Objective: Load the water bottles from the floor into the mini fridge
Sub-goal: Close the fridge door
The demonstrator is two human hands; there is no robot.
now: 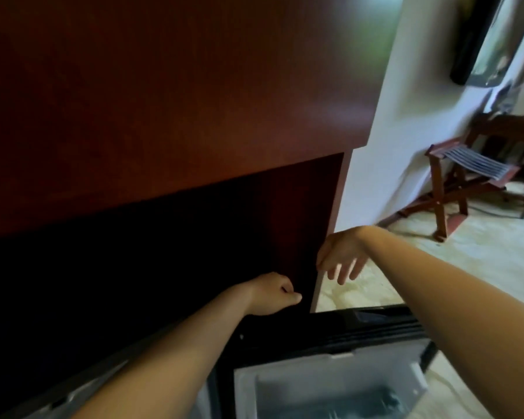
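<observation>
The mini fridge sits low in the view with its door [330, 385] swung open toward me, the pale inner door liner showing at the bottom. My left hand [274, 293] is curled into a fist above the fridge's top, inside the dark cabinet recess, holding nothing that I can see. My right hand [341, 255] rests against the front edge of the cabinet's right side panel [318, 282], fingers spread and pointing down. No water bottles are in view.
A dark red-brown wooden cabinet [164, 101] fills the upper left. A white wall [387, 146] runs to its right. A wooden folding luggage rack [466, 182] stands on the pale tiled floor [481, 261] at right.
</observation>
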